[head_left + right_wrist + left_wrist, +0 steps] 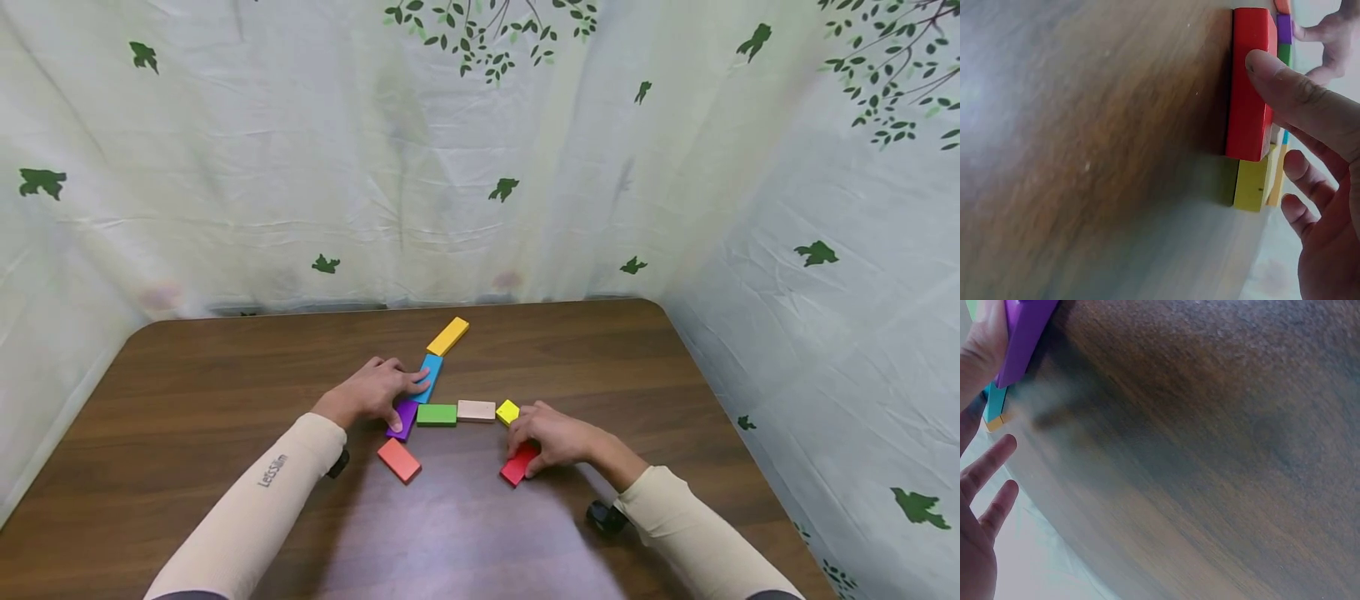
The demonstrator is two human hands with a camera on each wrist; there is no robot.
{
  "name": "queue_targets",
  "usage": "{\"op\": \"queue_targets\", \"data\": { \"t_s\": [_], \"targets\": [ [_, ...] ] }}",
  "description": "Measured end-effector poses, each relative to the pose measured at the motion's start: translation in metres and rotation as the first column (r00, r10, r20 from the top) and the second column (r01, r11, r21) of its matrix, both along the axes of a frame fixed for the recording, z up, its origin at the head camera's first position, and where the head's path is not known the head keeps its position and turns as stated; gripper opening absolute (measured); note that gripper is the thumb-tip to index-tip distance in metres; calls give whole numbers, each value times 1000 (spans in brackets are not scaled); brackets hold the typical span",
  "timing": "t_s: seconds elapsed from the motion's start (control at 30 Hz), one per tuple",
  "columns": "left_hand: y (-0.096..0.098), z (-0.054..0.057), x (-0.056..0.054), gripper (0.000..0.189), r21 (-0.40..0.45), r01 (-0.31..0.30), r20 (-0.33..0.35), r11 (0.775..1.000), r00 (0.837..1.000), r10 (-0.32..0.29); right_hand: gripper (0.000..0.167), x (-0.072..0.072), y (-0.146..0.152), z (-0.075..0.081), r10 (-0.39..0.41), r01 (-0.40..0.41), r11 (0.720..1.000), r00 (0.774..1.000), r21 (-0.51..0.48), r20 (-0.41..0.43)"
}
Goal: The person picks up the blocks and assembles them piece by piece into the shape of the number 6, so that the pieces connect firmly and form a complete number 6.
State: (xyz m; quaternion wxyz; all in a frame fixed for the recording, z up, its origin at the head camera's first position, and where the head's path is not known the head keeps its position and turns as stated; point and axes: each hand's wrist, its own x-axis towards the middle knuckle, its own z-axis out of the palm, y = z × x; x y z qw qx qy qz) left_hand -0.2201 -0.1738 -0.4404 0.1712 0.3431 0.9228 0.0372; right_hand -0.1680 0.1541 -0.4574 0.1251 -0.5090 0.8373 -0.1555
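With thumb and fingers, my right hand point(555, 433) grips a red block point(513, 473); in the right wrist view the thumb lies on the long side of the red block point(1244, 119). A yellow block point(507, 411) sits just beyond it. My left hand point(367, 390) spreads over the left of the row, its thumb touching a purple block point(408, 412) and a finger on a blue block point(432, 365). Between the hands lie a green block point(437, 415) and a pale pink block point(476, 410), end to end.
An amber block point(447, 336) touches the blue one's far end. Nearer me lies a coral block point(400, 461), a little apart from the purple one. All rest on a brown wooden table point(247, 383), with a white leaf-printed curtain point(277, 167) behind.
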Motion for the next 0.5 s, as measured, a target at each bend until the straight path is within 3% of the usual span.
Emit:
{"op": "queue_targets", "data": {
  "t_s": [0.5],
  "targets": [
    [0, 0, -1, 87, -12, -2, 5, 1000, 1000, 2, 26, -1, -21, -5, 60, -62, 997, 996, -34, -71]
  ]
}}
